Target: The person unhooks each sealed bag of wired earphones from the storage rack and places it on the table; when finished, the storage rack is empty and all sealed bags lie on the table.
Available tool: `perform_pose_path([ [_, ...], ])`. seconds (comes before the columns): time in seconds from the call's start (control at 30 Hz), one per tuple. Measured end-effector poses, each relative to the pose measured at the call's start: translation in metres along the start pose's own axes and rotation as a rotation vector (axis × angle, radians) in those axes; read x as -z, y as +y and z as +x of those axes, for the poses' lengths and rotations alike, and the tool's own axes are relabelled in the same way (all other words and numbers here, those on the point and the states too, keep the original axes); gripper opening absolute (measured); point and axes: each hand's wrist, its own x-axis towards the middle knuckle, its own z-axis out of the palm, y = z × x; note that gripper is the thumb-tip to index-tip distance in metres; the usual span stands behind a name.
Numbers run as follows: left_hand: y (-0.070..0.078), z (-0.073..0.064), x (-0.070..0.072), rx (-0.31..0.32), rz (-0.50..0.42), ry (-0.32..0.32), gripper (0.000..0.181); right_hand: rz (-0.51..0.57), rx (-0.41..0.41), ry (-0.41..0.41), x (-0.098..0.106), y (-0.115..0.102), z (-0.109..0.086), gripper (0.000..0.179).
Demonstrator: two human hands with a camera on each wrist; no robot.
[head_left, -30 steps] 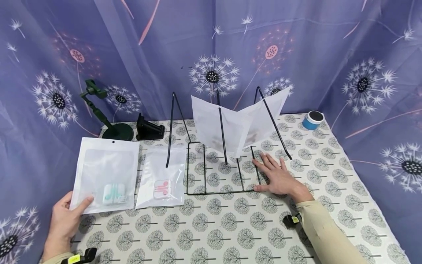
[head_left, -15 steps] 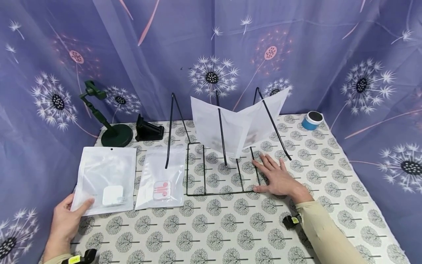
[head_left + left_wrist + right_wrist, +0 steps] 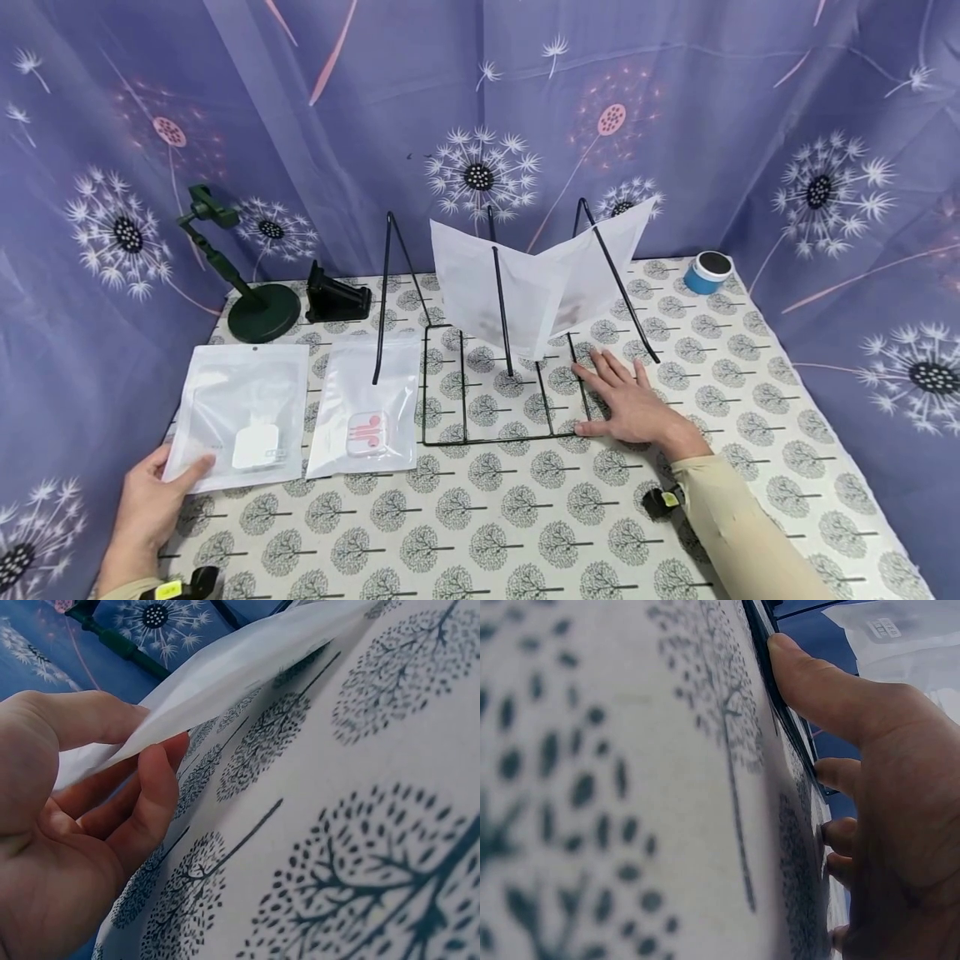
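Note:
My left hand (image 3: 150, 500) pinches the lower left corner of a white zip pouch (image 3: 232, 387) between thumb and fingers. Through the pouch front shows a white square case (image 3: 256, 447). In the left wrist view the pouch's near edge (image 3: 217, 682) arches above the cloth. Just right of it lies a second pouch (image 3: 367, 362) with pink earphones (image 3: 366, 432) inside. My right hand (image 3: 633, 408) rests with fingers spread at the right side of a black wire rack (image 3: 487, 441), thumb at its frame. Two white pouches lean in the rack, a left one (image 3: 480, 283) and a right one (image 3: 603, 267).
Behind the pouches stand a dark green stand (image 3: 264, 312) and a black holder (image 3: 337, 297). A blue jar with a black-topped lid (image 3: 702, 279) is at the back right. Purple curtains (image 3: 375, 125) enclose the tree-print tablecloth (image 3: 465, 550).
The pinched pouch has come down flatter onto the table, its top edge lowering. The teal earphones seen on its case no longer show through. My right hand stays at the rack.

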Motion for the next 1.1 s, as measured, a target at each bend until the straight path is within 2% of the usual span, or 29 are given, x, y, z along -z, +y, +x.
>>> perform_pose_path([
  [0.17, 0.002, -0.001, 0.003, -0.002, 0.053, -0.012, 0.055, 0.0, 0.01, 0.002, 0.0, -0.002, 0.002, 0.104],
  [0.27, 0.003, -0.002, 0.006, -0.009, 0.084, -0.023, 0.063, 0.004, 0.017, 0.004, 0.0, -0.004, 0.003, 0.103],
  [0.5, 0.001, -0.005, 0.01, -0.024, 0.181, -0.043, 0.063, 0.016, 0.024, 0.007, 0.0, -0.006, 0.006, 0.103],
  [0.7, 0.002, -0.004, 0.014, -0.045, 0.268, -0.094, 0.063, 0.021, 0.032, 0.007, -0.001, -0.008, 0.009, 0.102],
  [0.87, 0.006, 0.003, 0.01, -0.075, 0.329, -0.146, 0.06, 0.029, 0.01, 0.009, 0.002, -0.006, 0.004, 0.102],
  [1.1, 0.013, 0.006, 0.004, -0.035, 0.369, -0.202, 0.066, 0.035, 0.009, 0.013, 0.002, -0.002, -0.002, 0.101],
])
